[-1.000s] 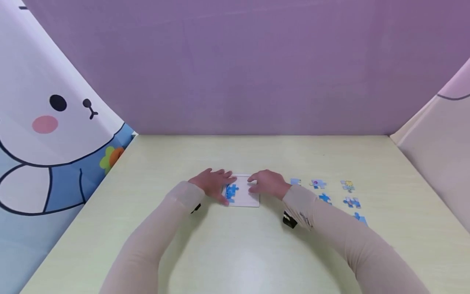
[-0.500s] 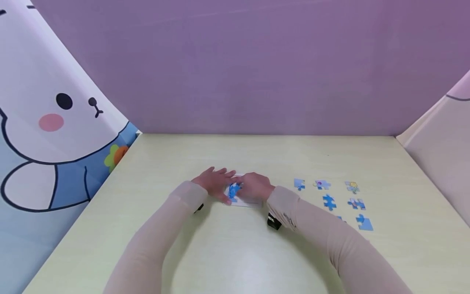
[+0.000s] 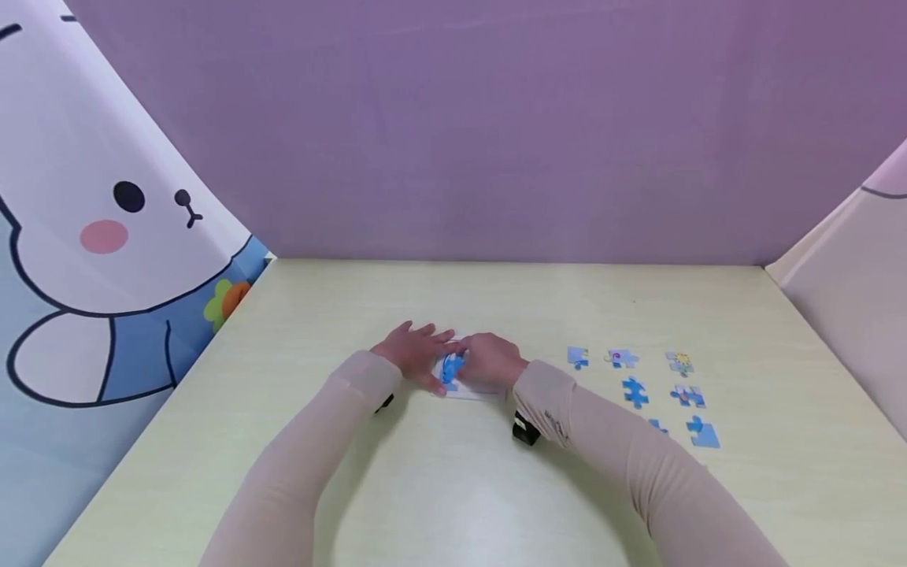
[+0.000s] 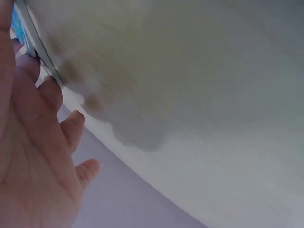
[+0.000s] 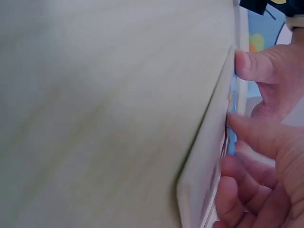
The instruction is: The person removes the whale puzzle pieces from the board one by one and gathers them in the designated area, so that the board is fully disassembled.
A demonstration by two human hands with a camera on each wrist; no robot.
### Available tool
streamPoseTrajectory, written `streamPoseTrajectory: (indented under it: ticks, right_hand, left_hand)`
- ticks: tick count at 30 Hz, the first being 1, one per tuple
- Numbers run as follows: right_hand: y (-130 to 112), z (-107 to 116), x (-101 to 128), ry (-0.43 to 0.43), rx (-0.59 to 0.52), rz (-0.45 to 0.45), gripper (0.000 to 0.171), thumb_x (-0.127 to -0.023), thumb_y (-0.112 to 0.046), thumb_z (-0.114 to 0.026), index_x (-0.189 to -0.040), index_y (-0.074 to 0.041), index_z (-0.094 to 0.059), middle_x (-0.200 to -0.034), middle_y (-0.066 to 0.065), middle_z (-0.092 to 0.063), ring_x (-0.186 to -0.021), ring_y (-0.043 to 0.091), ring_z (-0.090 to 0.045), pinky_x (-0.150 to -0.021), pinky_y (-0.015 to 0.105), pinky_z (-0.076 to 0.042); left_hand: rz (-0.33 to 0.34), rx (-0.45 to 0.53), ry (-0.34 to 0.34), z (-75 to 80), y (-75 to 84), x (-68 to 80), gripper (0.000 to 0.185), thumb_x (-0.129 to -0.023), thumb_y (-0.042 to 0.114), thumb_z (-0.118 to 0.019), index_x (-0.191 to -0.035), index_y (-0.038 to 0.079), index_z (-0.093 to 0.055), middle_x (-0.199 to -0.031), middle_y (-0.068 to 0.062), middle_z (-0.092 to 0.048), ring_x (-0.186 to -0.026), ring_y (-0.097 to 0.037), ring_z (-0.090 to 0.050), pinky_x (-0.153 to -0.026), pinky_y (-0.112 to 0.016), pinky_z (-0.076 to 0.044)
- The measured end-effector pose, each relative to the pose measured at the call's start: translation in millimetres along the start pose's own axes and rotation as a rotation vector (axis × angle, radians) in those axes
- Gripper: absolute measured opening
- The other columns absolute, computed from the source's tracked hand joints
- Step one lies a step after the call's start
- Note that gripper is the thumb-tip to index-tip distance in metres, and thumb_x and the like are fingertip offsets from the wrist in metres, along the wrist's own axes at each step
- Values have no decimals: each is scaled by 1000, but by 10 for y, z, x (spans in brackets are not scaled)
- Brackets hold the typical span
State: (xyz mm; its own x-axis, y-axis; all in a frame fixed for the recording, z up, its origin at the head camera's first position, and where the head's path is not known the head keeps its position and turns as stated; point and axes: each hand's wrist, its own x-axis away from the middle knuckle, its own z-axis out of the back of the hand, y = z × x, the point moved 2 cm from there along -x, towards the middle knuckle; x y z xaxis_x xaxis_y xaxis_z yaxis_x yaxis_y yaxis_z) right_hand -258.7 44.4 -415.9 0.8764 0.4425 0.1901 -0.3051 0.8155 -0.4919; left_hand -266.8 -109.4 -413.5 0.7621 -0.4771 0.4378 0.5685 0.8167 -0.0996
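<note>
My left hand point(image 3: 414, 352), fingers spread, rests along the left side of a thin white puzzle board point(image 3: 476, 394). Blue puzzle pieces point(image 3: 450, 368) lie at the board's left part, between the two hands. From the right, my right hand point(image 3: 492, 361) reaches over the board and covers much of it. In the right wrist view its thumb point(image 5: 256, 135) and index finger touch either side of a blue puzzle piece point(image 5: 232, 147), while its other fingers curl under. The left wrist view shows the left hand point(image 4: 38, 128) with fingertips at the board's edge.
Several loose puzzle pieces lie spread to the right, among them a sun-patterned piece point(image 3: 682, 362), a blue piece point(image 3: 634, 391) and a corner piece point(image 3: 704, 431). A purple backdrop point(image 3: 453, 134) stands behind the pale table point(image 3: 425, 488), with a cartoon-printed cloth point(image 3: 64, 268) at left.
My right hand has moved left across the board, bringing thumb and index finger onto the blue pieces, and then stayed there. The left hand has kept its place on the board.
</note>
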Motion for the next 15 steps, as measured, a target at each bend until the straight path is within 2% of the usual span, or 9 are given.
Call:
streamPoseTrajectory:
  ticks: [5,9,15]
  right_hand:
    - [-4,20,-3,48,1,7,28,-84,-18,-69,-112,-14,-70,-122,3,-65,-117,24,-57,-83,45,-48]
    - [-2,34,-4,58,-23,4,23,-85,-16,-70,-108,-12,-71,-122,5,-65,-117,26,-56,-87,46,-47]
    - [-3,43,-1,80,-91,21,9,-86,-14,-68,-94,-12,-70,-113,6,-68,-108,26,-60,-89,44,-46]
  left_hand:
    - [10,42,13,18,-7,13,91,-79,65,-63,-153,30,-24,-159,6,-17,-145,-28,-16,-113,-56,-10]
    - [2,61,0,14,-26,-12,93,-79,66,-63,-154,29,-22,-159,6,-15,-145,-27,-14,-113,-54,-8]
    - [-32,51,-28,-5,-51,-21,92,-82,66,-58,-154,26,-19,-160,2,-13,-145,-28,-12,-113,-55,-7]
